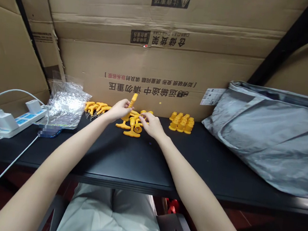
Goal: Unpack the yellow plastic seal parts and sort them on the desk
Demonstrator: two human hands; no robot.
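Note:
My left hand (120, 110) is closed around a yellow corkscrew (133, 99), whose handle points up above the fingers; the hand hides part of it. My right hand (153, 125) reaches over the right side of a group of yellow corkscrews, its thumb and forefinger a little apart at the pieces. In this group, a corkscrew with a T-shaped handle (132, 133) lies nearest me, beside an open yellow sleeve end (138, 128). Left of my left hand lie several yellow T-handles (96, 106) with metal spirals showing.
Several yellow sleeves (181, 122) stand in a cluster at right. A grey bag (266, 141) fills the table's right end. On the left are clear plastic wrap (65, 101) and a white power strip (19, 121) with a cable. Behind the black table (127, 163) rises a cardboard wall (153, 64).

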